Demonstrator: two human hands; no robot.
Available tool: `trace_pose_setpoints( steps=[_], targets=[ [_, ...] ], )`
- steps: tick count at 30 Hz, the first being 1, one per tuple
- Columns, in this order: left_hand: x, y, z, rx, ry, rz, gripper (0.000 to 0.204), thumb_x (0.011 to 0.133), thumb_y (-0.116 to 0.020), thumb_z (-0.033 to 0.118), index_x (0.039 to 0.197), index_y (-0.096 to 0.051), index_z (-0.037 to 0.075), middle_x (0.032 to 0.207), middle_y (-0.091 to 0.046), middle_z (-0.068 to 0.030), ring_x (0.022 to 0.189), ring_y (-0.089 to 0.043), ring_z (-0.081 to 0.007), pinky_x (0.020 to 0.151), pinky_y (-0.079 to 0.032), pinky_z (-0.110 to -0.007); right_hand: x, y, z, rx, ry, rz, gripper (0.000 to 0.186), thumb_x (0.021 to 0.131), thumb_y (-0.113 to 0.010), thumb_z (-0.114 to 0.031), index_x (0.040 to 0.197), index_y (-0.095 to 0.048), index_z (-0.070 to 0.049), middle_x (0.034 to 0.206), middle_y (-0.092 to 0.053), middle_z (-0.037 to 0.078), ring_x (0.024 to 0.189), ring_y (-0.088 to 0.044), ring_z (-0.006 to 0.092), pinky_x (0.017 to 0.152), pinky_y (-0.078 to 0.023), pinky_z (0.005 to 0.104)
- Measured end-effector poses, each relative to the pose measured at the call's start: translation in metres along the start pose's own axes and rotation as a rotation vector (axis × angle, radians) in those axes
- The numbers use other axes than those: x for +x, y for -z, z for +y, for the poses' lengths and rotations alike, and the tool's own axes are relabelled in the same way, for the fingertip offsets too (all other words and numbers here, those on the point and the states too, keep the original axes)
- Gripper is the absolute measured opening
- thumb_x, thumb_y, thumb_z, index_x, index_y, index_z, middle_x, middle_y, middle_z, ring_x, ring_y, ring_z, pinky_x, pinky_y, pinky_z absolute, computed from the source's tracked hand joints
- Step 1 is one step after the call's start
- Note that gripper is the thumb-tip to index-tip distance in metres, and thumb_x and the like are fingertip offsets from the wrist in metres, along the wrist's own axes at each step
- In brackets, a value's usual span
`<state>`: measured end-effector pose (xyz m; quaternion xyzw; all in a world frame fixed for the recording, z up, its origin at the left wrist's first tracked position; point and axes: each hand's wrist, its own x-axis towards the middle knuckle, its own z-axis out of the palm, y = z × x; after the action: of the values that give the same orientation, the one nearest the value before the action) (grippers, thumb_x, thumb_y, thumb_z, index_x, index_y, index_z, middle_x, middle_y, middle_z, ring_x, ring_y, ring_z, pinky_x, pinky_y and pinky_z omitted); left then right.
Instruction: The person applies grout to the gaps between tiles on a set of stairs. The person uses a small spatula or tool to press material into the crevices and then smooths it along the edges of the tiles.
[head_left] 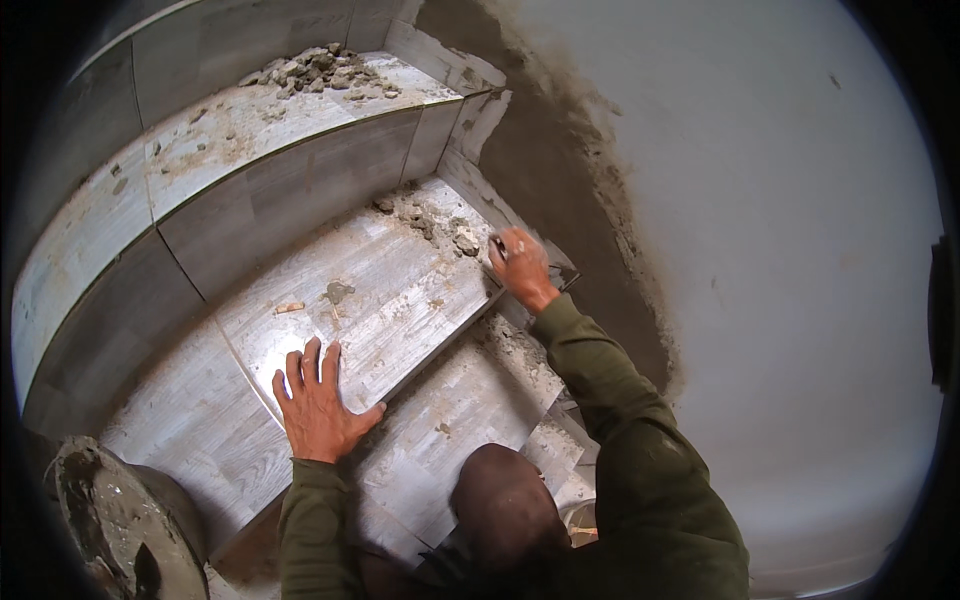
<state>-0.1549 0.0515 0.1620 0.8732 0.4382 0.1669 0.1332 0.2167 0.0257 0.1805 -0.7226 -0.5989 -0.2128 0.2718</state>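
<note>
My left hand rests with spread fingers on a wood-look tiled step, near its front edge. My right hand is closed around a small dark tool, mostly hidden by the fingers and too blurred to identify, at the step's right end against the rough edging along the wall. Loose mortar lumps lie just left of it. A smear of mortar and a small pale chip lie on the tread between my hands.
A higher step holds a pile of rubble. A lower step is below. A mortar-coated bucket stands at lower left. The white wall with a dark plaster band rises at right.
</note>
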Motion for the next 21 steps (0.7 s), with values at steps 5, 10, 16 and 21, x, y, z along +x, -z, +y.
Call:
trace_pose_setpoints(
  steps=[5, 10, 16, 21],
  targets=[
    [0.0, -0.003, 0.002, -0.037, -0.005, 0.022, 0.097, 0.053, -0.079, 0.048, 0.135, -0.044, 0.01, 0.139, -0.039, -0.0131, 0.131, -0.03, -0.0334, 0.111, -0.016, -0.051, -0.032, 0.032, 0.025, -0.175, 0.1, -0.103, 0.009, 0.082, -0.063, -0.015, 0.088, -0.06, -0.009, 0.083, -0.06, 0.011, 0.075, -0.061, 0.0329, 0.063, -0.05, 0.0435],
    [-0.001, -0.006, -0.005, -0.069, 0.007, 0.052, 0.096, 0.052, -0.08, 0.046, 0.134, -0.045, 0.01, 0.138, -0.04, -0.0126, 0.132, -0.03, -0.0328, 0.111, -0.016, -0.049, -0.007, 0.039, 0.027, -0.299, 0.142, -0.078, 0.006, 0.08, -0.064, -0.013, 0.082, -0.06, -0.009, 0.079, -0.058, 0.009, 0.074, -0.06, 0.0299, 0.064, -0.049, 0.0421],
    [-0.003, -0.01, -0.009, -0.101, 0.011, 0.084, 0.095, 0.051, -0.08, 0.046, 0.132, -0.048, 0.012, 0.139, -0.04, -0.0102, 0.133, -0.03, -0.0315, 0.112, -0.015, -0.05, 0.059, 0.011, 0.031, -0.461, 0.345, 0.035, 0.004, 0.078, -0.065, -0.014, 0.079, -0.062, -0.013, 0.077, -0.058, 0.006, 0.076, -0.058, 0.0236, 0.069, -0.042, 0.0369],
    [-0.002, -0.012, -0.01, -0.129, 0.027, 0.046, 0.097, 0.049, -0.081, 0.046, 0.134, -0.047, 0.013, 0.141, -0.039, -0.0106, 0.135, -0.028, -0.0315, 0.114, -0.015, -0.051, 0.089, -0.012, 0.035, -0.555, 0.376, 0.028, 0.006, 0.078, -0.066, -0.017, 0.084, -0.064, -0.015, 0.08, -0.061, 0.003, 0.082, -0.059, 0.0227, 0.076, -0.04, 0.0383]
  ],
)
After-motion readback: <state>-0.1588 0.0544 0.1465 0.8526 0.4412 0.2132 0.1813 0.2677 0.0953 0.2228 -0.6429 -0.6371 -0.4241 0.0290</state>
